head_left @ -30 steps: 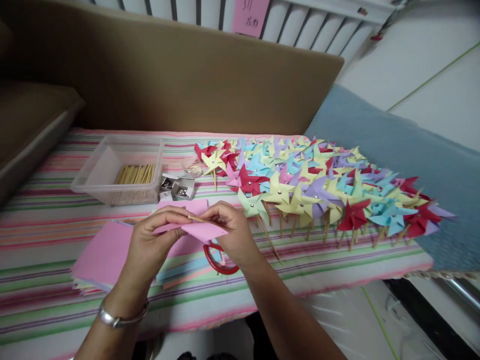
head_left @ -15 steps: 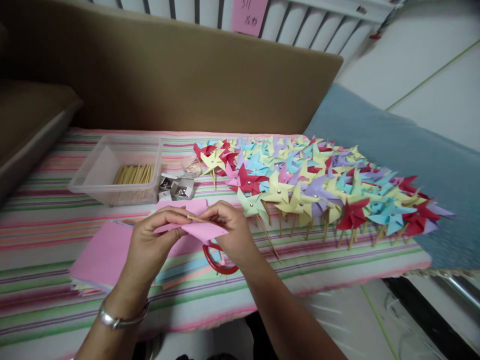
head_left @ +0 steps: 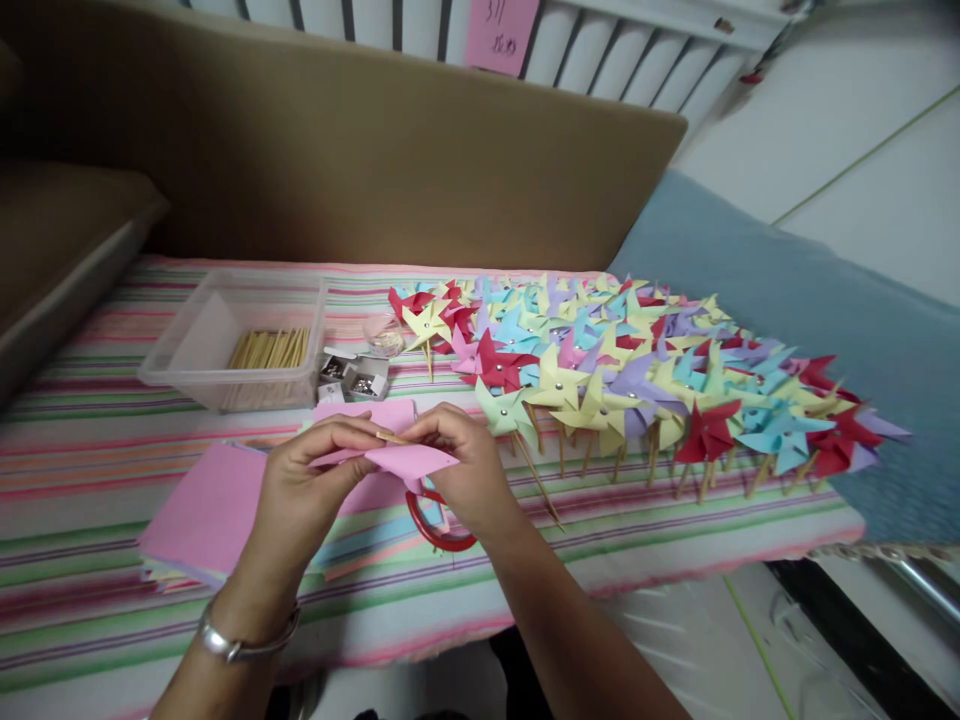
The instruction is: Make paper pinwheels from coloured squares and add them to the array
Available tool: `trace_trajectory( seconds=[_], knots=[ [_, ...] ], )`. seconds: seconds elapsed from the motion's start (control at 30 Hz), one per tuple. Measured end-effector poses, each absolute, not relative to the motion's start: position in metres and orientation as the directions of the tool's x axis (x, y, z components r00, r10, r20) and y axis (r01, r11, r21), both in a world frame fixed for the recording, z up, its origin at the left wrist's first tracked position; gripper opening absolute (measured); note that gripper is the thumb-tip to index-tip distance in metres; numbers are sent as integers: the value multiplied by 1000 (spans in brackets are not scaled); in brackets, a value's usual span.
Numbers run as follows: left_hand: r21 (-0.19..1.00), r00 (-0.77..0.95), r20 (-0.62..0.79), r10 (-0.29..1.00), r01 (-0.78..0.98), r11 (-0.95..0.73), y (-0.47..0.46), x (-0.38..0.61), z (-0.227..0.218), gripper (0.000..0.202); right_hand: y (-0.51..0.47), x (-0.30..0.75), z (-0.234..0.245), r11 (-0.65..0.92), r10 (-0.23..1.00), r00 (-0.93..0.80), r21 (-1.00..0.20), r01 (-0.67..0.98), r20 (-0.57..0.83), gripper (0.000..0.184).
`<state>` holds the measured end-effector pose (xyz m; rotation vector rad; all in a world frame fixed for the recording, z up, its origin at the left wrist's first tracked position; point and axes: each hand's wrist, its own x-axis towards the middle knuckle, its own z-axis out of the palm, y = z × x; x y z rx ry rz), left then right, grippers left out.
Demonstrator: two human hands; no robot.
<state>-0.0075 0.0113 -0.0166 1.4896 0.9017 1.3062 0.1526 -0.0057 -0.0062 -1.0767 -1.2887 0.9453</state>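
Note:
Between my two hands is a pink paper pinwheel [head_left: 412,460], seen edge-on with its blades folded over. My left hand [head_left: 319,465] pinches its left side, thumb below and fingers above. A thin wooden stick [head_left: 391,437] lies behind the pinwheel, its end showing between the hands. The fingers of my right hand [head_left: 461,455] are closed on that stick and the paper's right side; the fingertips are partly hidden. Beneath the hands lie red-handled scissors [head_left: 435,530] and pink paper [head_left: 375,490]. Whether a pin joins paper and stick cannot be seen.
Many finished pinwheels [head_left: 559,380] in several colours cover the right of the striped cloth [head_left: 90,460]. At the left are a clear plastic box [head_left: 180,345] of wooden sticks, small boxes of pins [head_left: 364,380], a round clear container [head_left: 385,337] and a paper stack [head_left: 206,510].
The pink pinwheel has tilted slightly in my hands. Both hands keep their grip in nearly the same place.

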Motion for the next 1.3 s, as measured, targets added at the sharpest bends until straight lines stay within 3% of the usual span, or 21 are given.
trace_trajectory(
  seconds=[0.6, 1.3],
  knots=[
    [912, 136, 403, 905, 28, -410, 10, -5, -14, 13, -7, 150, -7, 333, 930, 118, -935, 126, 347, 18],
    [937, 88, 345, 934, 22, -348, 11, -8, -18, 12, -7, 147, -8, 293, 945, 90, -936, 193, 314, 21]
  ],
)
